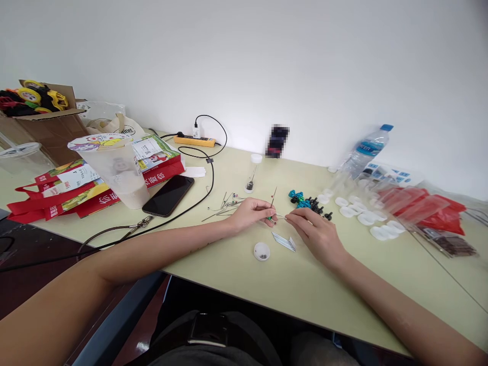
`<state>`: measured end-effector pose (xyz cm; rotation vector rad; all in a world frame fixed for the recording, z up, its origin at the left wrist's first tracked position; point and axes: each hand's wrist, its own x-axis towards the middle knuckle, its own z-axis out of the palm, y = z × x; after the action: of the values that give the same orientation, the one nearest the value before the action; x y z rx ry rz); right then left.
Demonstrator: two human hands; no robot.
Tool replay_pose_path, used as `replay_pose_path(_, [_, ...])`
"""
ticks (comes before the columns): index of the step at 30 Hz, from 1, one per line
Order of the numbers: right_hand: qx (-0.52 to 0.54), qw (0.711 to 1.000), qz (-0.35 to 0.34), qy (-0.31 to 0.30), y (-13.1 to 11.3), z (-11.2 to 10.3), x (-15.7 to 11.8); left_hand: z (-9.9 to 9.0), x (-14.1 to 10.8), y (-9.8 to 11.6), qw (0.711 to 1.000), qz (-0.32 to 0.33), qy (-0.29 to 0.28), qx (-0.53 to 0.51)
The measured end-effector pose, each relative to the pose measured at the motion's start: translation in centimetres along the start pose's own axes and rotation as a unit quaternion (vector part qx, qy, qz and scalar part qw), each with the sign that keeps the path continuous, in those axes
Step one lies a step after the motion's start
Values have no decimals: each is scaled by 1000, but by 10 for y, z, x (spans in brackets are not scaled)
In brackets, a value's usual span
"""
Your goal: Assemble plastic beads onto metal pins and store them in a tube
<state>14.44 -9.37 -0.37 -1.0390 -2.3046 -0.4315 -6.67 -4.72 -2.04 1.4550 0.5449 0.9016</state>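
My left hand (256,213) is closed over the table, pinching a thin upright metal rod (273,195) with a small red bead on it. A bit of green shows under its fingers. My right hand (312,230) pinches the end of a thin pale wire (281,217) that runs across to the left fingertips. Below the hands lie a row of thin metal pins (284,241) and a small white cap (262,251) with tiny dark pieces inside. Loose metal rods (223,207) spread beside my left hand. Blue, green and black plastic parts (303,200) sit behind my right hand.
A clear tube (250,184) with rods stands behind the hands. At left are a phone (169,195), a plastic cup (131,190), red bags (102,201), a black cable (183,212) and a power strip (196,141). White discs (366,218) and a water bottle (368,150) are at right.
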Motion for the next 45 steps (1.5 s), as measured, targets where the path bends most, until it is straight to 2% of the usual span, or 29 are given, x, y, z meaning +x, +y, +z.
replay_pose_path(2, [61,998,30,0,-3,-1,2,0,-1,1,1000,2,0,-1])
replay_pose_path(4, [153,983,97,-15,-8,-3,5,1,-1,1,1000,2,0,5])
replay_pose_path(8, [349,904,238,-67,-14,-3,9,2,-2,1,1000,2,1,23])
replay_pose_path(10, [415,866,270,-76,-15,-3,10,2,-1,0,1000,5,0,27])
replay_pose_path(12, [438,852,276,-82,-14,-2,11,2,0,-2,1000,7,1,25])
replay_pose_path(14, [394,880,255,-76,-13,-2,10,1,0,-4,1000,8,8,15])
replay_pose_path(17, [249,954,164,-42,-11,-4,9,-1,2,-6,1000,3,25,-7])
replay_pose_path(18, [208,969,129,-28,-10,-5,8,-2,2,-5,1000,0,27,-11])
replay_pose_path(20, [170,982,87,-16,-10,-7,8,-1,1,-3,1000,-3,22,-9])
replay_pose_path(22, [189,976,108,-24,-11,-8,8,0,0,0,1000,-1,3,-2])
replay_pose_path(26, [272,940,200,-54,-11,-9,9,3,-1,2,1000,14,-20,1])
replay_pose_path(28, [219,960,170,-38,-9,-9,8,3,-1,1,1000,10,-11,-2])
replay_pose_path(30, [100,990,98,-13,-6,-8,7,2,-1,0,1000,-1,-2,-8])
replay_pose_path(32, [5,999,36,-4,-3,-7,5,0,0,0,1000,-8,1,-13])
replay_pose_path(34, [-19,1000,13,-8,-2,-7,4,0,0,1,1000,-8,-2,-15])
replay_pose_path(36, [15,999,25,-15,-4,-7,4,0,0,2,1000,-5,-4,-17])
replay_pose_path(38, [88,993,75,-32,-7,-8,6,1,0,2,1000,-2,-5,-17])
replay_pose_path(40, [188,968,154,-61,-11,-9,8,2,-1,2,1000,4,-8,-11])
replay_pose_path(43, [320,910,242,-101,-15,-9,11,2,-1,0,1000,11,-10,-4])
replay_pose_path(44, [333,903,251,-105,-15,-9,11,2,0,-1,1000,10,-8,-6])
replay_pose_path(45, [324,907,247,-103,-14,-9,11,2,0,-2,1000,8,-5,-9])
